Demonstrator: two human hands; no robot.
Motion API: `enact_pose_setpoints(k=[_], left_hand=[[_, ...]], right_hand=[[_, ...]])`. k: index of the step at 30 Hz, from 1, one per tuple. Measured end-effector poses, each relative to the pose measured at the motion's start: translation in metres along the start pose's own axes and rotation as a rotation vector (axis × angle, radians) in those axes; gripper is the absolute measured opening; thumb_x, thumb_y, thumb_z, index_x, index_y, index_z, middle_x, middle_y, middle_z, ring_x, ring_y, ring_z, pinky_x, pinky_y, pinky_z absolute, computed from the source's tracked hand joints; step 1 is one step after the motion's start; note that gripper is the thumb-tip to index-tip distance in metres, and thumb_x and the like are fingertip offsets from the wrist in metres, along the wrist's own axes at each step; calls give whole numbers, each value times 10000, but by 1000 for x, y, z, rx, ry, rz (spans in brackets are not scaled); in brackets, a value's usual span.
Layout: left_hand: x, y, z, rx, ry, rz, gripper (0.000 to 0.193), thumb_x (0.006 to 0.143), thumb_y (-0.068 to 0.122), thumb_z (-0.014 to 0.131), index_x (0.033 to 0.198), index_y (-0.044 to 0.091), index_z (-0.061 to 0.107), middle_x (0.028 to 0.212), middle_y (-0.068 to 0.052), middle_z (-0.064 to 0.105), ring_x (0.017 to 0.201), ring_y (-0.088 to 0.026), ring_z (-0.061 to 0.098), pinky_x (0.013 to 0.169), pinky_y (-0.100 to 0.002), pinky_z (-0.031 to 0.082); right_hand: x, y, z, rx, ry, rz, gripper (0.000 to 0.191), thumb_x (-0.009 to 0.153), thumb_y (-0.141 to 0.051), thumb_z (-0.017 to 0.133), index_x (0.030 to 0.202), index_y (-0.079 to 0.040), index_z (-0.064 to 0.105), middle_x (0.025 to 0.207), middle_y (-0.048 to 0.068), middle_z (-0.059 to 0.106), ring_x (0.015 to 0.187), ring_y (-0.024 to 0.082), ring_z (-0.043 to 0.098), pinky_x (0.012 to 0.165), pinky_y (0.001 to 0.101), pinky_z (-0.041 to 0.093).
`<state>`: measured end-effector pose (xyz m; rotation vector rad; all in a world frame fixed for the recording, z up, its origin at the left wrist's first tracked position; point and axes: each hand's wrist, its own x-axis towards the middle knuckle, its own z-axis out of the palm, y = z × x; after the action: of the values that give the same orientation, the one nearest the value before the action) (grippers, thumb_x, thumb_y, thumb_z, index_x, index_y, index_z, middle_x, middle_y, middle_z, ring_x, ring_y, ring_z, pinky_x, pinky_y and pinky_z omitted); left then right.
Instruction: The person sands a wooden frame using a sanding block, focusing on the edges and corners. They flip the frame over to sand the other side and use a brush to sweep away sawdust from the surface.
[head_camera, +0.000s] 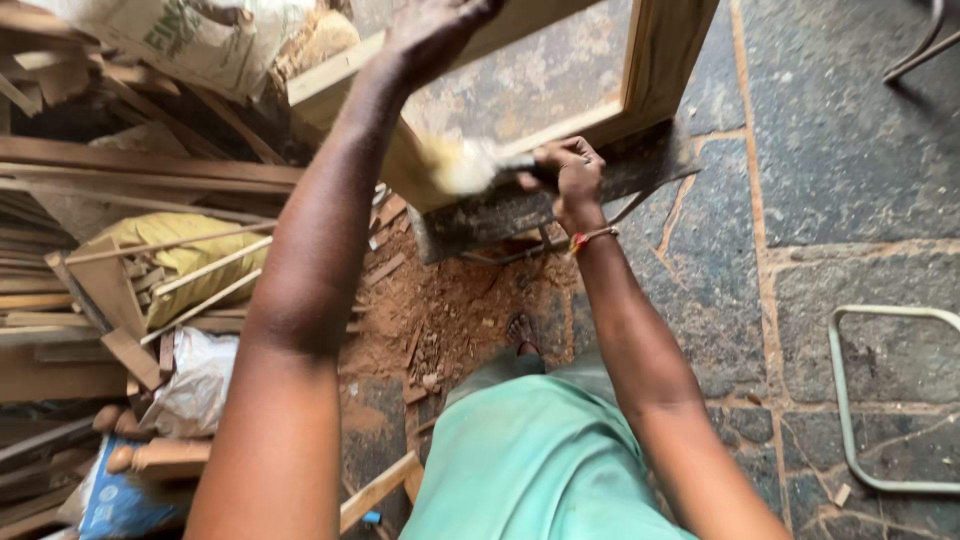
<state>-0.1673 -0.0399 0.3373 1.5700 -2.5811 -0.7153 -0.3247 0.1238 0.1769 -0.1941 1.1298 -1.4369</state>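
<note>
At nine o'clock a heap of wood offcuts (110, 300) lies with a yellow sack (190, 260) and a white bag (195, 385); toward twelve the left hand (435, 30) presses flat on the wooden frame (650, 70), fingers partly cut off by the edge; just right of centre the right hand (572, 180) is closed round the dark handle of a paintbrush (465, 165), its pale bristles blurred against the frame's lower rail; sawdust (450, 310) covers the stone floor (850, 150) below; at four o'clock lies a bent metal frame (850, 400).
</note>
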Motion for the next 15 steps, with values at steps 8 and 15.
enact_pose_setpoints(k=[8, 15], left_hand=[[1, 14, -6, 98, 25, 10, 1043, 869, 865, 118, 1588, 119, 236, 1647, -167, 250, 1519, -338, 236, 1215, -530, 144], [-7, 19, -14, 31, -46, -71, 1059, 810, 866, 104, 1586, 163, 258, 1652, -146, 244, 1529, -305, 228, 1222, -531, 122]], right_hand=[[25, -24, 9, 209, -108, -53, 100, 838, -2, 675, 890, 21, 592, 819, 190, 692, 647, 295, 724, 537, 349, 659], [2, -22, 23, 339, -30, -103, 150, 835, 31, 694, 952, -1, 607, 895, 154, 713, 706, 273, 745, 580, 282, 634]])
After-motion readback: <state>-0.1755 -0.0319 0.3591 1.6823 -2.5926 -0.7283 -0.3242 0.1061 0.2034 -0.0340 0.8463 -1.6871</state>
